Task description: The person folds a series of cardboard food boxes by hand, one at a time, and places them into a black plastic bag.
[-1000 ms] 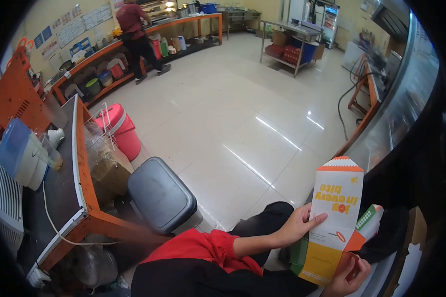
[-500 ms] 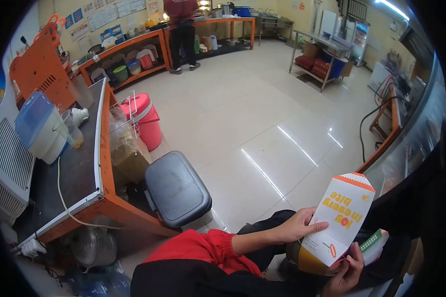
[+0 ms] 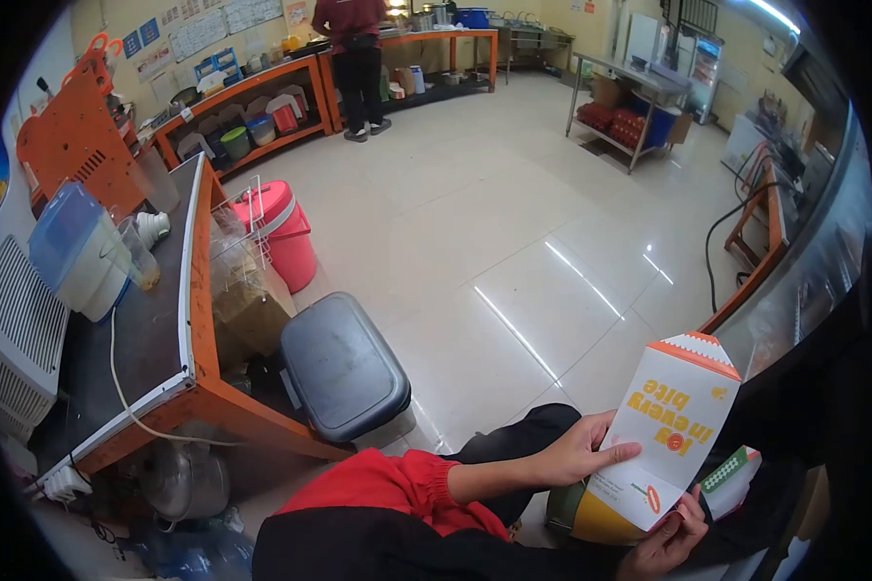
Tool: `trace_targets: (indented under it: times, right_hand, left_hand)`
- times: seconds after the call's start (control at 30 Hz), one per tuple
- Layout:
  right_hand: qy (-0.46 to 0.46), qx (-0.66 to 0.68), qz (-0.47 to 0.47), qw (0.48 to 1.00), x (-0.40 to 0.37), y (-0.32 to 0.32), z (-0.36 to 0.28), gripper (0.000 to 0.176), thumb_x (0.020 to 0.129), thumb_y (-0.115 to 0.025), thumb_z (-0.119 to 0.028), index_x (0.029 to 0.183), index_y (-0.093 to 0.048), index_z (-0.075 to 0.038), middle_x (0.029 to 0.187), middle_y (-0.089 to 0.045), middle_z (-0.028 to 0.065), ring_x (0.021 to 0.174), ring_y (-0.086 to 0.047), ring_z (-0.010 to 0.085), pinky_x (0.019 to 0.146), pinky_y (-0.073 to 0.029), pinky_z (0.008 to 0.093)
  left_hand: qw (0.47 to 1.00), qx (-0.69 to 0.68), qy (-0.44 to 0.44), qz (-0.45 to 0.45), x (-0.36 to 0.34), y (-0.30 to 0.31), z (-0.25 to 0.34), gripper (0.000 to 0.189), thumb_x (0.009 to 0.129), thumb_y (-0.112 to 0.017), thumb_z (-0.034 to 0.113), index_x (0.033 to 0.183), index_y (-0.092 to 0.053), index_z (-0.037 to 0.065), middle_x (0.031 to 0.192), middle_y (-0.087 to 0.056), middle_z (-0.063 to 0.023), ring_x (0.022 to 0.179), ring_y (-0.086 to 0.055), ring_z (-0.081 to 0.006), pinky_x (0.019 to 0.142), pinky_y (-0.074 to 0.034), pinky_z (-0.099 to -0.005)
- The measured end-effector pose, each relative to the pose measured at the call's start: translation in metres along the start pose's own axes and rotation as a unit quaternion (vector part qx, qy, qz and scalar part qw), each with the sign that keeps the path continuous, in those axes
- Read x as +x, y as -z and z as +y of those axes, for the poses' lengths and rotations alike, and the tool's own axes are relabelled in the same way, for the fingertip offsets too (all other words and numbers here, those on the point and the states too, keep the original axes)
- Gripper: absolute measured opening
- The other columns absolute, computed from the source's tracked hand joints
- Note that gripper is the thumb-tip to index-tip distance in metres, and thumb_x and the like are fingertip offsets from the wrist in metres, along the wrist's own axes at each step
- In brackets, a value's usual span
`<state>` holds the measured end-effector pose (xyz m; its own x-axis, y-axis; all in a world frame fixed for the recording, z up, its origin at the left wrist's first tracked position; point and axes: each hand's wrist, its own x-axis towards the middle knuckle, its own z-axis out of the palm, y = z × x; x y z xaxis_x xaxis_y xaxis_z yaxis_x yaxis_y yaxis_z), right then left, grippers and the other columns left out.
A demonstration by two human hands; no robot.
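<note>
A flat white cardboard box blank (image 3: 667, 426) with orange trim, a yellow panel and orange lettering is held upright in front of me at the lower right. My left hand (image 3: 579, 448), in a red sleeve, grips its left edge with the thumb across the white face. My right hand (image 3: 664, 542) holds its bottom edge from below. Behind the blank lies another folded carton (image 3: 729, 476) with green print.
A grey lidded bin (image 3: 344, 366) stands on the tiled floor beside an orange-framed counter (image 3: 155, 320) carrying a blue-lidded container (image 3: 76, 254) and a cable. A pink bucket (image 3: 279, 232) sits further back. Another person (image 3: 355, 53) stands at the far shelves. A glass display counter (image 3: 794, 271) runs along the right.
The box blank tilted from upright to leaning right and rose slightly. The view shifted, bringing the counter and bin more into view. The far person walked right along the shelves.
</note>
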<state>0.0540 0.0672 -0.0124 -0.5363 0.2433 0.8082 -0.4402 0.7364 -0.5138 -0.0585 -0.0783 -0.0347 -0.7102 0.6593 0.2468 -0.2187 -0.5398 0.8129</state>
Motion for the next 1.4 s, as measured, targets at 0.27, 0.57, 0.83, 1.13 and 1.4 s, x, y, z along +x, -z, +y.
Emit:
trace_targets:
  times: [0.27, 0.57, 0.83, 1.13, 1.4]
  right_hand:
    - [-0.347, 0.316, -0.101, 0.877, -0.031, 0.054, 0.015, 0.027, 0.086, -0.059, -0.011, 0.106, -0.043, -0.001, 0.102, -0.052, 0.0126, 0.087, -0.056, 0.0168, 0.075, -0.046, 0.0259]
    - [-0.368, 0.01, 0.063, 0.928, -0.021, 0.092, 0.035, 0.044, 0.085, -0.058, -0.014, 0.122, -0.037, -0.004, 0.109, -0.055, 0.0131, 0.102, -0.054, 0.0247, 0.089, -0.042, 0.0326]
    - [-0.038, -0.318, 0.026, 0.947, -0.018, 0.03, -0.02, 0.034, 0.085, -0.06, -0.016, 0.113, -0.045, -0.003, 0.118, -0.049, 0.0182, 0.111, -0.047, 0.0328, 0.099, -0.032, 0.0444]
    - [-0.068, -0.117, 0.001, 0.991, -0.013, 0.008, -0.025, 0.011, 0.083, -0.059, -0.008, 0.082, -0.055, 0.002, 0.096, -0.053, 0.0128, 0.09, -0.055, 0.023, 0.086, -0.046, 0.0382]
    - [-0.143, -0.111, 0.094, 0.979, -0.009, 0.001, -0.038, 0.011, 0.082, -0.058, -0.004, 0.075, -0.051, 0.001, 0.088, -0.049, 0.0118, 0.086, -0.054, 0.0231, 0.084, -0.049, 0.042]
  left_hand:
    - [0.987, -0.026, 0.103, -0.123, 0.012, -0.009, -0.021, 0.041, 0.087, -0.06, 0.023, 0.116, -0.047, -0.003, 0.105, -0.061, -0.0097, 0.089, -0.059, -0.0097, 0.077, -0.047, -0.0227]
    - [0.944, -0.02, 0.209, -0.253, 0.024, 0.011, -0.029, 0.027, 0.086, -0.062, 0.015, 0.105, -0.053, -0.002, 0.089, -0.065, -0.0048, 0.078, -0.06, -0.0053, 0.069, -0.047, -0.0171]
    - [0.987, -0.108, 0.086, -0.084, 0.027, -0.029, -0.054, 0.021, 0.085, -0.06, 0.006, 0.101, -0.05, -0.001, 0.098, -0.061, -0.0082, 0.087, -0.06, -0.0089, 0.075, -0.049, -0.0204]
    - [0.933, 0.205, -0.261, 0.135, -0.001, -0.037, -0.042, 0.012, 0.079, -0.065, -0.001, 0.09, -0.062, -0.002, 0.092, -0.066, -0.0106, 0.086, -0.065, -0.0164, 0.075, -0.05, -0.0274]
    - [0.836, 0.466, -0.268, 0.104, -0.025, -0.059, -0.029, 0.034, 0.083, -0.064, 0.019, 0.113, -0.056, 0.006, 0.109, -0.06, -0.0058, 0.101, -0.057, -0.02, 0.085, -0.043, -0.0312]
